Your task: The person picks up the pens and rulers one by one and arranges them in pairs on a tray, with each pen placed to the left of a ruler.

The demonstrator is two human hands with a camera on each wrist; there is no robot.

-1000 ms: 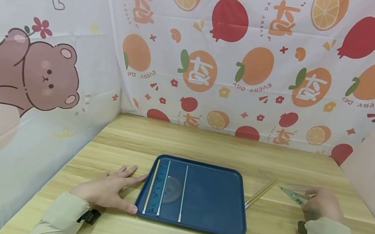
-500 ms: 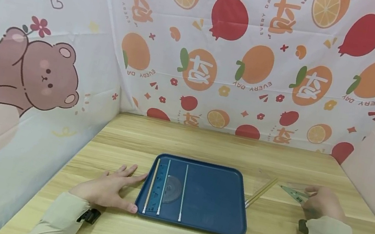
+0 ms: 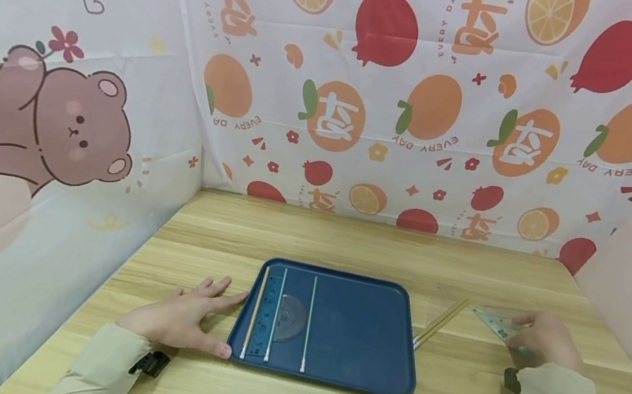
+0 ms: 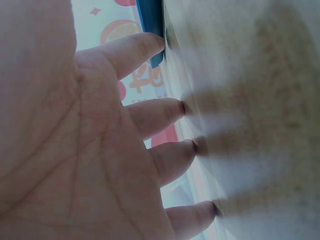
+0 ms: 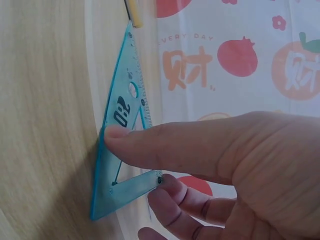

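Between thumb and fingers, my right hand pinches a translucent blue-green set square, right of the tray in the head view. The set square's narrow tip points left, close to two yellowish pencils beside the tray. My left hand lies with fingers spread at the left edge of a dark blue tray, its thumb at the near left corner. In the left wrist view the fingertips rest on the table. Inside the tray lie a blue ruler, a clear round-edged protractor and three thin pencils.
Clear plastic pieces lie on the wooden table behind the yellowish pencils, faint against the wood. A fruit-print cloth hangs behind the table, and a bear-print cloth stands along the left side.
My right hand has tilted the set square a little, so its face looks paler and narrower. The left hand and the tray stay put; the head view has shifted slightly.
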